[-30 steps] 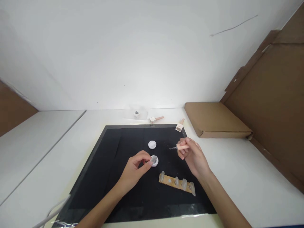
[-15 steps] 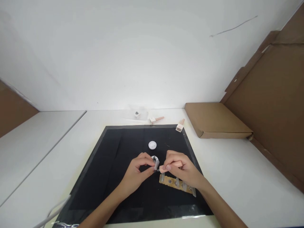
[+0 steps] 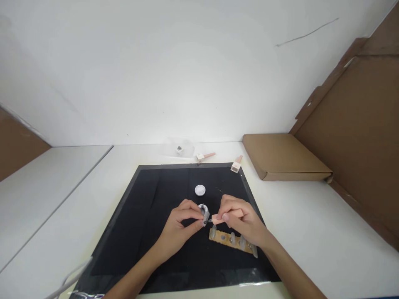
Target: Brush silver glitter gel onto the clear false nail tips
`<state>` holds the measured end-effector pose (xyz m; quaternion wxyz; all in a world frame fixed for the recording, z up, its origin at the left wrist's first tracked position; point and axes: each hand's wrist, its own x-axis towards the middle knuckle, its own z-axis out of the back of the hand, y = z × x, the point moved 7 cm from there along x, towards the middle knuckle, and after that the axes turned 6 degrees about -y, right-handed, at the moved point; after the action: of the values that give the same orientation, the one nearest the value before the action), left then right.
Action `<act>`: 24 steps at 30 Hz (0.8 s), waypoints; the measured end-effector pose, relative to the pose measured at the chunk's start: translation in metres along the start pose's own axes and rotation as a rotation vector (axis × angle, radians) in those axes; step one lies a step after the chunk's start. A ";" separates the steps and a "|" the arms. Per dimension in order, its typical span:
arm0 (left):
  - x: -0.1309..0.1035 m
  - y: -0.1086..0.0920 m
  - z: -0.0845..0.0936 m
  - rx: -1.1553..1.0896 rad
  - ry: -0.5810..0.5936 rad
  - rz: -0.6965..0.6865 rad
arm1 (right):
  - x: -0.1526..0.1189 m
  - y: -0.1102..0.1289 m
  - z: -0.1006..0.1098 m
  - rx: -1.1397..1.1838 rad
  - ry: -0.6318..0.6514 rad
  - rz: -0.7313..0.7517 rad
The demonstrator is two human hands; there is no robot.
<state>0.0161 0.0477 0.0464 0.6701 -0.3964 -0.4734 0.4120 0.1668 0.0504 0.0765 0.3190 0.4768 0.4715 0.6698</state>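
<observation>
My left hand (image 3: 181, 223) is closed, its thumb and fingertips pinching a small greyish nail tip (image 3: 206, 216). Just behind that piece stands a small round white jar (image 3: 203, 207), partly hidden by my fingers. My right hand (image 3: 241, 218) grips the pink handle of a nail polish brush (image 3: 220, 219). The brush's dark tip points left and reaches the lower end of the nail tip; whether they touch is too small to tell. Below my right hand lies a yellowish strip (image 3: 229, 239) carrying several translucent grey nail tips.
A white round lid (image 3: 200, 190) lies on the black mat (image 3: 168, 182). At the mat's far edge are two pink-handled white bottles, one in the middle (image 3: 200, 157) and one right (image 3: 236, 167). A clear piece of plastic (image 3: 187, 150) sits by the wall. A cardboard box (image 3: 286, 155) lies at right.
My right hand has drawn slightly to the right with the brush, so more of its dark tip shows. The left hand stays nearly in place, the nail tip a little lower.
</observation>
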 end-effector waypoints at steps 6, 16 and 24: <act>-0.004 -0.003 -0.002 0.052 0.026 -0.063 | 0.000 -0.010 0.014 -0.119 -0.181 -0.022; -0.004 -0.010 -0.003 0.123 0.026 -0.114 | 0.001 -0.004 0.007 -0.106 -0.105 -0.048; -0.005 -0.007 -0.002 0.120 -0.007 -0.092 | -0.002 -0.012 0.012 -0.049 -0.160 -0.019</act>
<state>0.0178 0.0407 0.0509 0.7091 -0.3321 -0.4679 0.4099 0.1788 0.0572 0.0663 0.3737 0.5164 0.4322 0.6378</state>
